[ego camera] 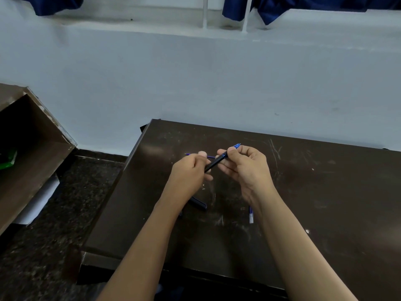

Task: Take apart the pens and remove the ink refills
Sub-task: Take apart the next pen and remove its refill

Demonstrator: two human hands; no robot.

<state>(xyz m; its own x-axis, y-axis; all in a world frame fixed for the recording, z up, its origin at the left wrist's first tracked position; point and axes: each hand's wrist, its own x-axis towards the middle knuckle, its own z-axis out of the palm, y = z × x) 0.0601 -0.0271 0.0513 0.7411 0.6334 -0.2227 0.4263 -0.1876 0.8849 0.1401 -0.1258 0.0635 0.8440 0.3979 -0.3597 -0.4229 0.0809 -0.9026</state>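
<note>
Hands: left hand [191, 171] and right hand [245, 168] clamped on opposite ends of dark pen [217, 161], raised over table [325, 192], judged for twisting apart | thin refill [209, 157] seen beyond left fingers, support unclear | cap [199, 204] and blue piece [251, 215] laid near wrists.

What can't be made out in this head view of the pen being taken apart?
All head view:
- Pen: lower end hidden in the left hand; the right hand grips near the blue tip.
- Thin blue rod: partly behind the left hand; too thin to identify.
- Dark part on the table: left wrist covers one end.
- Blue and clear piece: right forearm hides its top.
- Green thing: cut by the left edge.
</note>
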